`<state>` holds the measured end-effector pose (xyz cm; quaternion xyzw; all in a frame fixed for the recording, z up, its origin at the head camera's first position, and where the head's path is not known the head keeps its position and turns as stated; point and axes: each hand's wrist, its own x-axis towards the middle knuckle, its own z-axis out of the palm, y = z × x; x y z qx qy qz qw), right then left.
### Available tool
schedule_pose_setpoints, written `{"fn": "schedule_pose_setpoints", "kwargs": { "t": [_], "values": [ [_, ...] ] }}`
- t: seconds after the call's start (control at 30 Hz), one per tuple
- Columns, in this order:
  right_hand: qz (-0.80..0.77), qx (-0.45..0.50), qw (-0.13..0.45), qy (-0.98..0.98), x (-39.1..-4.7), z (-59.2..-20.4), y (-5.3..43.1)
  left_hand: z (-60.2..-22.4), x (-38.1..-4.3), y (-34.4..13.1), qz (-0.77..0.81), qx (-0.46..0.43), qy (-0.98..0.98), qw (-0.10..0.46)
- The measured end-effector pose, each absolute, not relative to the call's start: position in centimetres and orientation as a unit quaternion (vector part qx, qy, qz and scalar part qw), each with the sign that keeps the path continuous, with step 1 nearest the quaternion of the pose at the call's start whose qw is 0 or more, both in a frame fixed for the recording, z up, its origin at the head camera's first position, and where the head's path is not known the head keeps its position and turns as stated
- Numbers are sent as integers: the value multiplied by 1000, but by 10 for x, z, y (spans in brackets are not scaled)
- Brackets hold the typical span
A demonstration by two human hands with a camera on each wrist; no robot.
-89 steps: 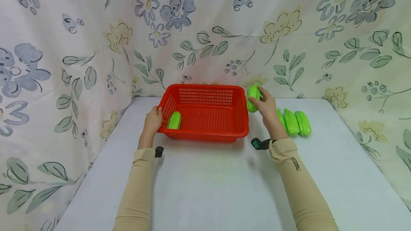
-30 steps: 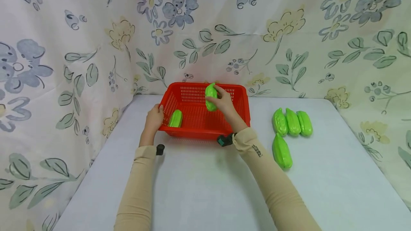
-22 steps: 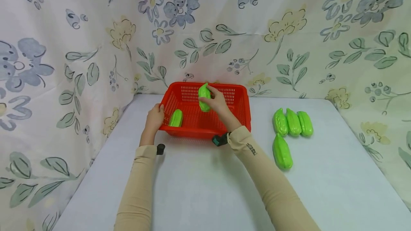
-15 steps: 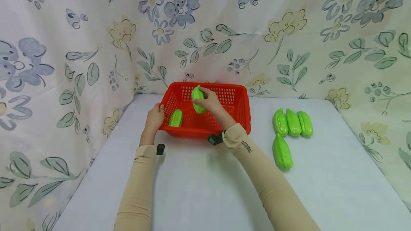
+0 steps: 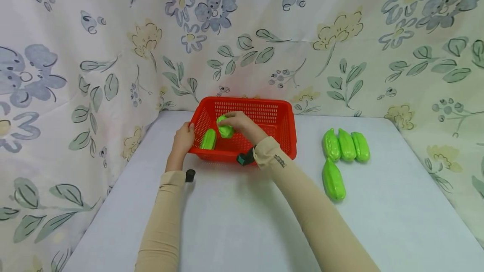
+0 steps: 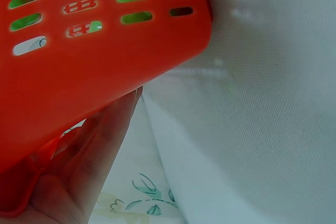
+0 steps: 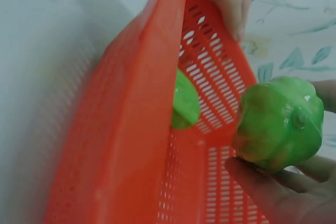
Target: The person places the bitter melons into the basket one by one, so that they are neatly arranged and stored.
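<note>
A red plastic basket [image 5: 242,155] with slotted walls stands on the table. My left hand [image 5: 184,137] grips its left rim; in the left wrist view the fingers [image 6: 100,150] lie against the outer wall. Over the basket's left part, my right hand [image 5: 242,124] holds a glossy green ribbed gourd [image 5: 225,130]. Its lobed end with a small nub faces the right wrist view, where thumb and fingers press its sides. Another green gourd [image 5: 209,139] lies inside the basket along the left wall, just left of the held one; the front wall hides its lower end.
To the right of the basket, three green gourds [image 5: 346,145] lie side by side on the white table [image 5: 234,221]. A single gourd [image 5: 333,181] lies in front of them, its tip close to the leftmost. A floral curtain [image 5: 242,32] hangs behind and along the sides.
My right hand has carried the gourd from outside the basket's right rim leftward over it and lower, toward the gourd inside. My left hand has stayed on the rim.
</note>
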<state>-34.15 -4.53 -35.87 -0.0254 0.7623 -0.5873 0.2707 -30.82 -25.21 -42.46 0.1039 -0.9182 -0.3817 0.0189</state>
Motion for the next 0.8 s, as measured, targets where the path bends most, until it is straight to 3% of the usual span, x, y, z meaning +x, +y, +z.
{"fn": "schedule_pose_setpoints", "kwargs": {
  "t": [0.6, 0.8],
  "values": [
    [-473, -53, 360, 803, -354, -357, -64, -426, -309, -253, -377, 98, -921, 26],
    [-407, -75, 345, 842, -355, -366, -68, -425, -309, -253, -379, 102, -920, 17]
  ]
}}
